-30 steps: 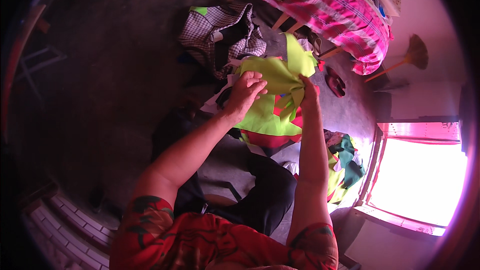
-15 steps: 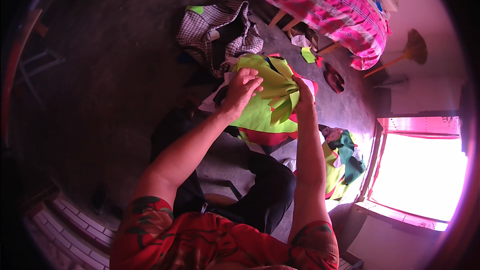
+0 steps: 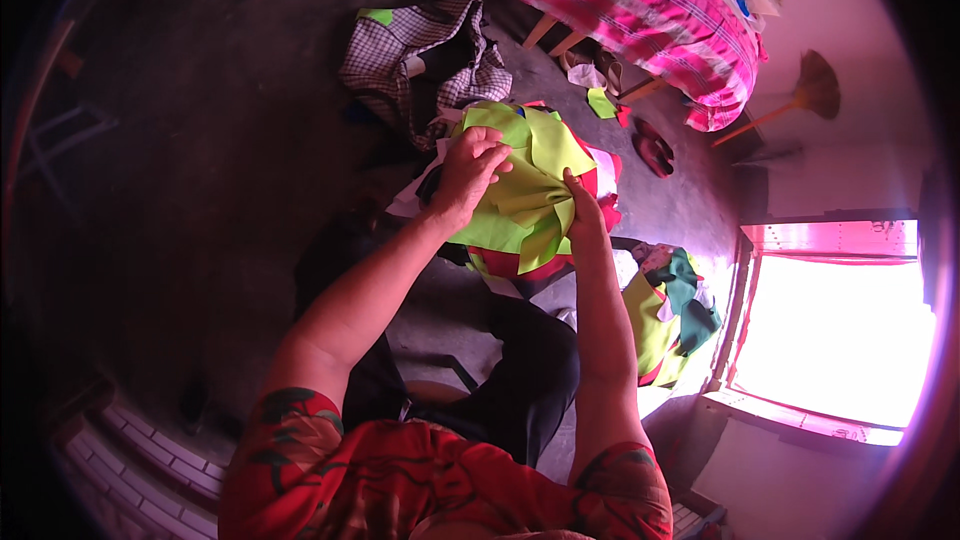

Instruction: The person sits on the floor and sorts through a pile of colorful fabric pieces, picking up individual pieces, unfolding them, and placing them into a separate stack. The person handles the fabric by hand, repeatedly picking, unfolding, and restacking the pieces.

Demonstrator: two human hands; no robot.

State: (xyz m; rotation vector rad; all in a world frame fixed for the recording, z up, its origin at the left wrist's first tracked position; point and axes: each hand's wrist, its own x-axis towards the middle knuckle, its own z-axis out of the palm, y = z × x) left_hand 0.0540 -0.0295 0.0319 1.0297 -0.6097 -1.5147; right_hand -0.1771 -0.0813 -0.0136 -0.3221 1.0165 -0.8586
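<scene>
A heap of bright yellow-green cloth pieces (image 3: pixel 536 198) lies in front of me, above my knees, with red, white and dark cloth showing under its edges. My right hand (image 3: pixel 588 212) grips the gathered folds at the right side of the green cloth, thumb on top. Over the left part of the heap is my left hand (image 3: pixel 466 176), its fingers curled toward the thumb. Whatever those fingers hold, if anything, is too small to make out.
A checked cloth bag (image 3: pixel 400 55) slumps on the floor beyond the heap. Another pile of green and yellow cloth (image 3: pixel 665 315) lies right, near the bright window (image 3: pixel 830 330). A pink plaid cloth (image 3: pixel 650 20) covers furniture at the back; a shoe (image 3: pixel 654 150) and broom (image 3: pixel 815 90) are nearby.
My right hand has drawn a little left and down, and the green folds in it now lie flatter and lower. My left hand's fingers have curled closer together.
</scene>
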